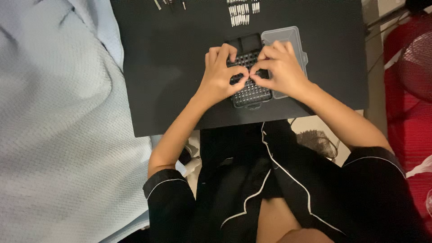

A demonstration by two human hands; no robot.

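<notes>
On the black desk (171, 67), the bit case (249, 92) lies under both pinching hands, left hand (220, 74) at nine o'clock, right hand (281, 69) at three; what they pinch is hidden.

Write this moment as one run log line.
left hand: on bit case | right hand: on bit case | lid: open | loose bits: behind

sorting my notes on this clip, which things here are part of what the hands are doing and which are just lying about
In use:
- left hand
- right hand
- bit case
- clear lid
- loose bits, set out in rows
- black table

Lying about:
- pale blanket
- red fan
- cables
</notes>
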